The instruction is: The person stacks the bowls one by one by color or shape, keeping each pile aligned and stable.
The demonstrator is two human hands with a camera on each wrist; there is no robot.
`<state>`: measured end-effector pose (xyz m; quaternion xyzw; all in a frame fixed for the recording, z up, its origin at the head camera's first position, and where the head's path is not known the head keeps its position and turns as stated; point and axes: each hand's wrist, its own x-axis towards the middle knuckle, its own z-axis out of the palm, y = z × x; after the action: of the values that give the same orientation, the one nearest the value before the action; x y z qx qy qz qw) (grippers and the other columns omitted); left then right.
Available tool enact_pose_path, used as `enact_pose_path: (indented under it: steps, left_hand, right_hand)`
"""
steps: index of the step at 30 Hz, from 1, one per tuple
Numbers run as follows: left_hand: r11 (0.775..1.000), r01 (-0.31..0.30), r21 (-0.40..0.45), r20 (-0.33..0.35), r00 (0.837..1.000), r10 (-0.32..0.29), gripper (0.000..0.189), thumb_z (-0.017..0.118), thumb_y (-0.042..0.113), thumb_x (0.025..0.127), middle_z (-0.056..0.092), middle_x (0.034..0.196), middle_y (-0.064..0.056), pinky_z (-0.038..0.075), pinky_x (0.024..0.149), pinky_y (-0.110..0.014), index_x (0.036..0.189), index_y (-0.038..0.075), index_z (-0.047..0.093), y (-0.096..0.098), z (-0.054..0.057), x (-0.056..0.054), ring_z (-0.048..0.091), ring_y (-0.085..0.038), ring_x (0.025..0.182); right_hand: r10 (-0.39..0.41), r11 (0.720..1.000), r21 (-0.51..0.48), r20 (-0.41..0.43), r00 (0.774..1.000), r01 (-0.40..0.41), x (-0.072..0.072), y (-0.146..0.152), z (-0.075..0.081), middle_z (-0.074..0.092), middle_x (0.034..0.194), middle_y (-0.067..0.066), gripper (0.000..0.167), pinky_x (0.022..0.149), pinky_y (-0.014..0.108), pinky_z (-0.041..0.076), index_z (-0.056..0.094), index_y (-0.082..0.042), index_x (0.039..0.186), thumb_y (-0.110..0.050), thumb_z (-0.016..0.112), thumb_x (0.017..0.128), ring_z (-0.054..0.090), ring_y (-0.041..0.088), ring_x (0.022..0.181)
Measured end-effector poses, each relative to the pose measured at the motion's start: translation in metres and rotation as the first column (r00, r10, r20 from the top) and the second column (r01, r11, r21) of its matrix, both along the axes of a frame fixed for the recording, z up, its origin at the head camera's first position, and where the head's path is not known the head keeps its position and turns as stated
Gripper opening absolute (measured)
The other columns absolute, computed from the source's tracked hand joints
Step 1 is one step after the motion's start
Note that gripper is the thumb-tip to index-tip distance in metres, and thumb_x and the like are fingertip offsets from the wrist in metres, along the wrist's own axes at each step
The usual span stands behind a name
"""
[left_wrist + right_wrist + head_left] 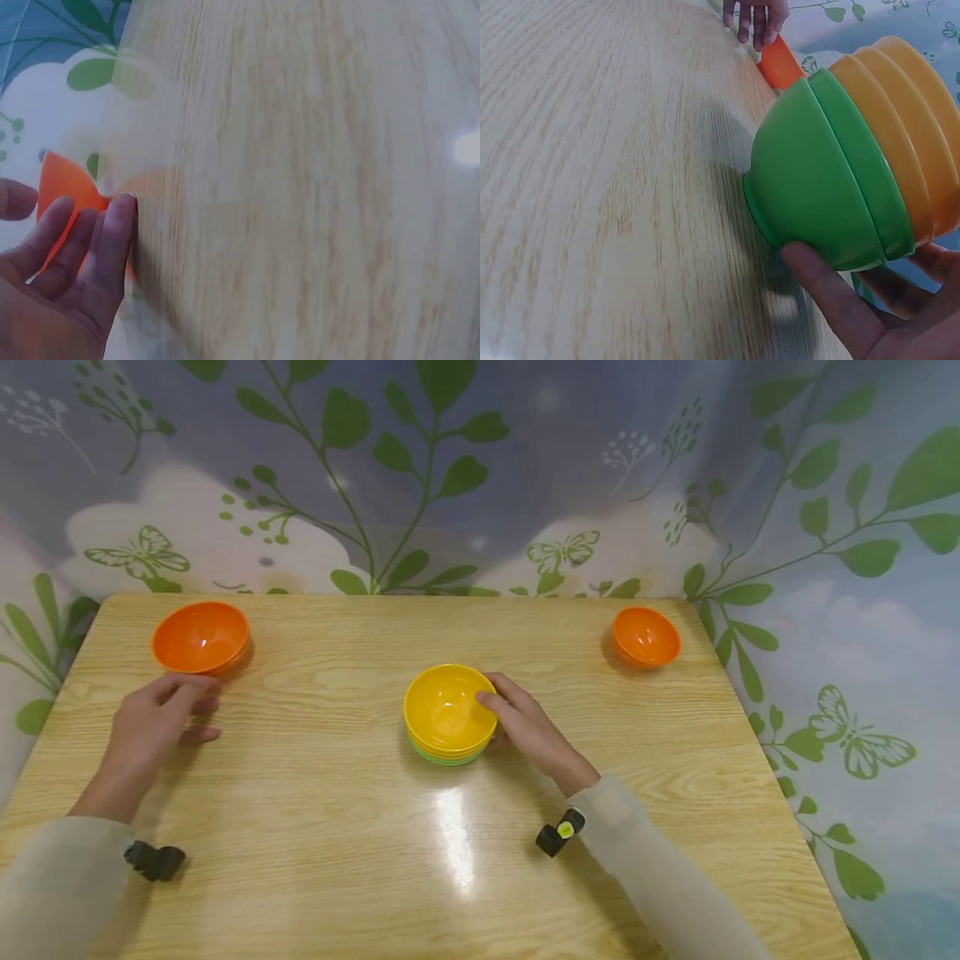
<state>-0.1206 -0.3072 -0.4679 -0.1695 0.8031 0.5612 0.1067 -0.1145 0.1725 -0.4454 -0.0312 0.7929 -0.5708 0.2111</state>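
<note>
In the head view, a stack of nested bowls (448,714) stands mid-table, yellow ones on top and green ones (810,165) underneath. My right hand (531,727) grips its right side, thumb over the top rim and fingers round the outside. At the far left sits an orange bowl (200,637). Close at its near side is my left hand (159,727), fingers loosely bent and thumb apart from them. The left wrist view has the fingers overlapping this orange bowl (64,180), partly hiding it.
A second, smaller-looking orange bowl (647,637) stands at the far right of the wooden table (330,843). Behind the table and along its right side runs a wall (555,460) printed with leaves and butterflies.
</note>
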Motion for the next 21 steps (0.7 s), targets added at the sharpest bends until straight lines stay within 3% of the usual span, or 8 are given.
enact_pose_path:
  steps: [11,17,21]
  left_hand:
    - [0.991,-0.118,0.060,0.025,0.993,0.117,0.023,0.054,0.040,0.113,0.070,0.097,0.025,0.068,0.069,-0.029,0.123,0.022,0.063,-0.019,0.001,-0.002,0.076,-0.001,0.078]
    - [0.982,-0.152,0.114,0.015,0.988,0.152,0.017,0.050,0.036,0.115,0.067,0.104,0.020,0.068,0.068,-0.030,0.120,0.024,0.060,-0.021,0.004,-0.004,0.074,0.001,0.082]
    - [0.970,-0.197,0.140,0.044,0.980,0.193,0.017,0.047,0.038,0.116,0.064,0.109,0.015,0.068,0.068,-0.031,0.120,0.025,0.058,-0.024,0.008,-0.007,0.073,0.001,0.082]
  right_hand:
    - [0.002,1.000,-0.019,0.001,1.000,-0.002,0.001,-0.001,0.000,0.057,0.156,0.011,0.053,0.093,0.042,0.066,0.048,-0.018,0.161,-0.043,0.045,0.114,0.064,0.030,0.125]
    - [0.002,1.000,-0.031,0.009,1.000,-0.002,0.002,-0.002,0.001,0.058,0.154,0.013,0.054,0.089,0.039,0.065,0.047,-0.017,0.161,-0.043,0.045,0.114,0.063,0.030,0.120]
    - [0.003,0.999,-0.038,0.008,1.000,-0.003,0.001,-0.002,0.000,0.056,0.155,0.013,0.055,0.088,0.038,0.065,0.047,-0.016,0.161,-0.043,0.045,0.114,0.063,0.031,0.120]
